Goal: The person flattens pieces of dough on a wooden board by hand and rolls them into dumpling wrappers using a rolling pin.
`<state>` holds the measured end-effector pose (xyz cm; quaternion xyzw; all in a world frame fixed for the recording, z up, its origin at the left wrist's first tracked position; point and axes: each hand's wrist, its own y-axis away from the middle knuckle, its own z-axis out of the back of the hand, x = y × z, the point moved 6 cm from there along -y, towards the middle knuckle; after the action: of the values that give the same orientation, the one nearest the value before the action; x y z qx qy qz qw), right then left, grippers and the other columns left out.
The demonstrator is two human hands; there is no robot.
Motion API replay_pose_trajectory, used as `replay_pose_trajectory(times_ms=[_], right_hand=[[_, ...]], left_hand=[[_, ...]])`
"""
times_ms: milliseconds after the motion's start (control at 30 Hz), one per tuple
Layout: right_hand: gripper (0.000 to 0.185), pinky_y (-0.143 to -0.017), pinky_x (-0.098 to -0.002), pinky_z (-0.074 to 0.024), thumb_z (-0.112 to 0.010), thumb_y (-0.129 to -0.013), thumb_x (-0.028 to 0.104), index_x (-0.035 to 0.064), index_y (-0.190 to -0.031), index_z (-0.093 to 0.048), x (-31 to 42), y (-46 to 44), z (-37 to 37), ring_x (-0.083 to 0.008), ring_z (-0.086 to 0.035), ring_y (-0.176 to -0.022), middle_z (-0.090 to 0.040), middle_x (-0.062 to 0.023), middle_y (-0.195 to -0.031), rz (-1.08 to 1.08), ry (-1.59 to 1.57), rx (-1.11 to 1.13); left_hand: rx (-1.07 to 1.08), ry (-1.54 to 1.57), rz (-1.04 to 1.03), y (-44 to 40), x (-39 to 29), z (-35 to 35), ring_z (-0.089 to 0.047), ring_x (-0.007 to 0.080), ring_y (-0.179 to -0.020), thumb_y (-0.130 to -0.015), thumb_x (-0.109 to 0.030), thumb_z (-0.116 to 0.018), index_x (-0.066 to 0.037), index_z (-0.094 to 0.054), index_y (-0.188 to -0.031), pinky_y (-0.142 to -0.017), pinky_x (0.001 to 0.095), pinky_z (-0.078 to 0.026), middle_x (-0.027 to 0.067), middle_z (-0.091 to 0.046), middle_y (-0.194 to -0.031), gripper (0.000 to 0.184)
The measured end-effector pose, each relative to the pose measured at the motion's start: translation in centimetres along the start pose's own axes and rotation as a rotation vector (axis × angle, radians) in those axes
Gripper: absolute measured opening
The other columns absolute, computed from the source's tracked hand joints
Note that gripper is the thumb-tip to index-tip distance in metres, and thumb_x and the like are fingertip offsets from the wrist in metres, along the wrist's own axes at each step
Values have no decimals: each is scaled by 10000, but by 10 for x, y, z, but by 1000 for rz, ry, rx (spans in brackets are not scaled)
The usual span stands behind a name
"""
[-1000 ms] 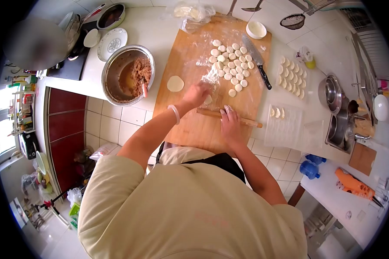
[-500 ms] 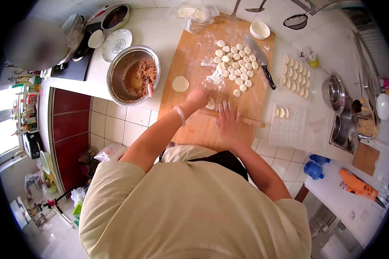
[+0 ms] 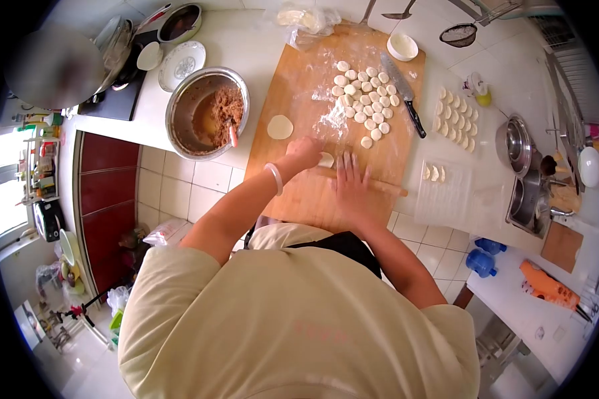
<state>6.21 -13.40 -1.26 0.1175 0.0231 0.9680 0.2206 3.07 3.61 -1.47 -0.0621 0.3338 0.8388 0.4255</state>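
On the wooden board (image 3: 293, 90), my left hand (image 3: 304, 153) is closed at the edge of a small dough piece (image 3: 325, 159), pinching it. My right hand (image 3: 350, 183) lies flat with fingers stretched over the rolling pin (image 3: 386, 188), whose right end sticks out past it. A rolled round wrapper (image 3: 280, 127) rests to the left of my left hand. Several small dough discs (image 3: 366, 98) sit beyond my hands, beside a patch of flour (image 3: 331, 120). The black-handled knife (image 3: 414, 118) lies right of the discs.
A steel bowl of meat filling (image 3: 203, 116) stands left of the board. A small white bowl (image 3: 402, 47) sits at its far right corner. Trays of folded dumplings (image 3: 455, 120) and a clear tray (image 3: 444, 199) are on the right, before the sink (image 3: 527, 199).
My right hand has gone from curled at the pin to spread flat over it. The dough piece beside my left hand looks wider. The view has shifted slightly.
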Motion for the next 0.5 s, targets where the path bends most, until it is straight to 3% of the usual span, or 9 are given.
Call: replay_pose_trajectory(times_ms=[33, 200, 267, 333, 400, 500], right_hand=[[616, -1144, -682, -103, -490, -977, 417, 46, -1461, -400, -1, -15, 7, -306, -217, -1486, -307, -148, -1574, -3, 24, -49], [671, -1153, -666, -95, -505, -966, 432, 42, -1490, -349, -16, -60, 9, -312, -206, -1490, -275, -148, -1590, -19, 95, -121], [664, -1158, -656, -102, -501, -970, 432, 40, -1486, -357, -9, -46, 13, -308, -204, -1491, -279, -152, -1588, 19, 117, -92], [656, -1158, -656, -107, -501, -971, 432, 38, -1478, -369, 4, -3, 5, -309, -214, -1487, -294, -155, -1580, 11, 58, -11], [647, -1159, -655, -112, -500, -972, 431, 36, -1471, -382, 7, 1, 0, -310, -223, -1482, -309, -159, -1572, 8, 1, 76], [687, -1154, -663, -115, -507, -963, 448, 34, -1488, -351, 5, -37, 10, -308, -220, -1485, -303, -158, -1575, 1, 55, -88]], left_hand=[[6, -88, -97, 5, -6, -1, -681, 296, -997, -838, -239, -670, -125, -736, -1014, -827, 408, -552, 103, -711, -1091, 220], [77, -179, -76, -15, -21, 3, -677, 311, -983, -866, -265, -632, -95, -721, -1029, -817, 433, -546, 114, -708, -1062, 252], [73, -216, -85, -18, -11, -7, -677, 312, -979, -871, -262, -623, -86, -720, -1022, -813, 436, -546, 116, -710, -1047, 252], [-32, 64, 40, -11, 15, -4, -680, 297, -1004, -861, -230, -632, -78, -722, -1014, -810, 422, -549, 109, -716, -1038, 233], [1, -10, -8, -5, 10, 2, -689, 293, -999, -864, -235, -646, -87, -723, -1031, -812, 417, -556, 112, -717, -1057, 236], [68, -110, -47, 2, -4, 6, -686, 308, -983, -859, -227, -645, -84, -718, -1001, -810, 421, -554, 128, -714, -1038, 214]])
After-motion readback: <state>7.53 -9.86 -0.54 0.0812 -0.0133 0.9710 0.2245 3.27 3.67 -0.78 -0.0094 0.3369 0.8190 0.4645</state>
